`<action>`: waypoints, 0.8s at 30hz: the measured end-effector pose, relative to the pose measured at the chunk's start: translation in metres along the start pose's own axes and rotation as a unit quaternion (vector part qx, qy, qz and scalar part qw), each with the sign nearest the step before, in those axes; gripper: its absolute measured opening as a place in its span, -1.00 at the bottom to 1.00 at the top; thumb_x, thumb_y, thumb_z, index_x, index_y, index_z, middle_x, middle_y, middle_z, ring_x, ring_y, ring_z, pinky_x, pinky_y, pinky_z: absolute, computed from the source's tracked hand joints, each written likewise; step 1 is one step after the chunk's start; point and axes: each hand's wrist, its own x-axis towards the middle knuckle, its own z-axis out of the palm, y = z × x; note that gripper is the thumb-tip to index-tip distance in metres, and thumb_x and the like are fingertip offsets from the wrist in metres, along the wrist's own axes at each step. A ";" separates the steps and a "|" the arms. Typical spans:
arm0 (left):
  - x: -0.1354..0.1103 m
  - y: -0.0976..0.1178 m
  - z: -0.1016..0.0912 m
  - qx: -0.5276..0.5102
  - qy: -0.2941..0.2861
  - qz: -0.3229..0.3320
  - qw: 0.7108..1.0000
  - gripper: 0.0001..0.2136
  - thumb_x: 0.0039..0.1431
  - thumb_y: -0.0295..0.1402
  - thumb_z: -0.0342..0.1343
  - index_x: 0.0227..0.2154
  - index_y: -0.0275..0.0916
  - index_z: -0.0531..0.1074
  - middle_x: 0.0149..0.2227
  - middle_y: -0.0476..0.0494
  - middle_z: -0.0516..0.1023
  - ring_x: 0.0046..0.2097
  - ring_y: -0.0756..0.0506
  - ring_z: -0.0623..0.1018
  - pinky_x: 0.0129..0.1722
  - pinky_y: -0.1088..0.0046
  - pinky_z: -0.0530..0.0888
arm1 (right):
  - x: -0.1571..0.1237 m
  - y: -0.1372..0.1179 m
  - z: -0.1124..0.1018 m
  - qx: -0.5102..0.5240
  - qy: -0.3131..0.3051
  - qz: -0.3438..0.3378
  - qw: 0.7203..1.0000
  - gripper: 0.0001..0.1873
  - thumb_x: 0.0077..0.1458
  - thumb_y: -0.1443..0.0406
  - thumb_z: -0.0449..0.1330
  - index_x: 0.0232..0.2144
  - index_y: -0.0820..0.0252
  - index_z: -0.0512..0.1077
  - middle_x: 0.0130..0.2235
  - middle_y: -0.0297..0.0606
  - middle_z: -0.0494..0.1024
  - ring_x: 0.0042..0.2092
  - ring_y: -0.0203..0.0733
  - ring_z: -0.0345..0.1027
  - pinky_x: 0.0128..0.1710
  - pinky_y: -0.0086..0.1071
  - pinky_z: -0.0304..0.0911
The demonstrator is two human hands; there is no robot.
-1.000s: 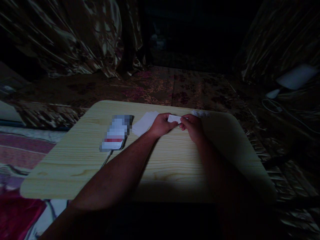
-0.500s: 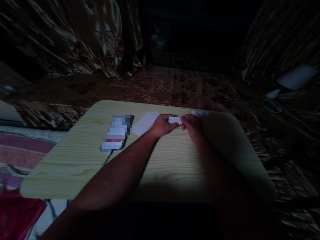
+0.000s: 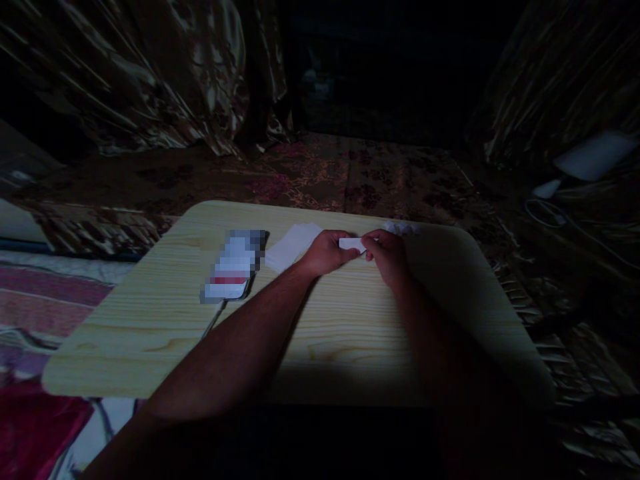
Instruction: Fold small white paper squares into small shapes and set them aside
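A small piece of white paper [image 3: 351,245], which looks folded, is held between both hands above the far half of the table. My left hand [image 3: 327,253] is closed on its left end, with the thumb along the near edge. On the right end, my right hand [image 3: 386,250] pinches it between thumb and fingers. White paper sheets [image 3: 293,245] lie on the table just left of my left hand. Behind my right hand sit several small white pieces [image 3: 401,228], perhaps folded paper; their exact shape is hard to make out in the dim light.
A phone [image 3: 233,267] with a blurred screen lies on the left of the wooden table [image 3: 150,320], a white cable [image 3: 214,319] running from its near end. Beyond are a patterned cloth surface [image 3: 320,167] and curtains [image 3: 210,67]. A white lamp [image 3: 595,157] stands at the right.
Both hands keep hold of the paper, and it has shifted very slightly and looks a little narrower. The phone, the sheets and the small white pieces stay where they were.
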 end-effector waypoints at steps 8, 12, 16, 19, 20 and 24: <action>0.001 -0.002 0.000 -0.003 -0.015 0.001 1.000 -0.72 -0.12 -0.17 0.35 -0.53 -0.29 0.47 -0.60 0.06 0.37 -0.55 0.07 0.27 -0.55 0.55 0.22 | -0.001 -0.002 0.001 -0.008 0.007 0.001 1.000 -0.78 -0.02 0.12 0.26 -0.44 0.15 0.51 -0.67 -0.43 0.37 -0.57 -0.28 0.25 -0.55 -0.41 0.10; 0.000 -0.002 0.000 -0.003 -0.015 -0.001 1.000 -0.71 -0.12 -0.17 0.35 -0.53 -0.29 0.46 -0.60 0.06 0.36 -0.55 0.08 0.26 -0.55 0.54 0.22 | 0.000 0.000 0.000 -0.001 0.003 -0.003 1.000 -0.78 -0.03 0.12 0.27 -0.45 0.15 0.53 -0.67 -0.43 0.37 -0.57 -0.27 0.26 -0.54 -0.40 0.11; 0.000 -0.001 0.000 -0.001 -0.017 0.003 1.000 -0.71 -0.10 -0.16 0.34 -0.52 -0.29 0.46 -0.60 0.06 0.36 -0.55 0.08 0.26 -0.55 0.54 0.22 | -0.001 0.001 0.000 -0.004 0.002 -0.009 1.000 -0.77 -0.02 0.11 0.27 -0.45 0.15 0.53 -0.67 -0.43 0.37 -0.58 -0.28 0.23 -0.55 -0.41 0.09; 0.000 0.000 0.000 -0.003 -0.013 0.004 1.000 -0.70 -0.10 -0.14 0.35 -0.53 -0.29 0.47 -0.59 0.06 0.37 -0.54 0.07 0.26 -0.54 0.53 0.22 | -0.001 0.000 0.000 -0.005 0.001 -0.004 1.000 -0.76 -0.01 0.10 0.28 -0.45 0.16 0.53 -0.67 -0.43 0.37 -0.58 -0.29 0.22 -0.55 -0.41 0.08; 0.000 0.000 0.000 -0.004 -0.011 0.006 1.000 -0.69 -0.10 -0.13 0.35 -0.53 -0.29 0.47 -0.59 0.05 0.37 -0.54 0.07 0.27 -0.53 0.53 0.22 | -0.001 0.000 0.000 -0.005 0.004 0.000 1.000 -0.76 -0.02 0.10 0.29 -0.45 0.16 0.53 -0.67 -0.43 0.37 -0.58 -0.29 0.22 -0.55 -0.41 0.08; 0.000 0.002 -0.001 0.005 0.001 0.008 1.000 -0.68 -0.07 -0.10 0.33 -0.54 -0.29 0.48 -0.63 0.07 0.31 -0.55 0.06 0.24 -0.53 0.51 0.20 | 0.000 0.001 0.000 0.016 0.030 0.014 0.999 -0.74 -0.07 0.10 0.33 -0.46 0.17 0.50 -0.67 -0.44 0.38 -0.58 -0.30 0.23 -0.55 -0.41 0.09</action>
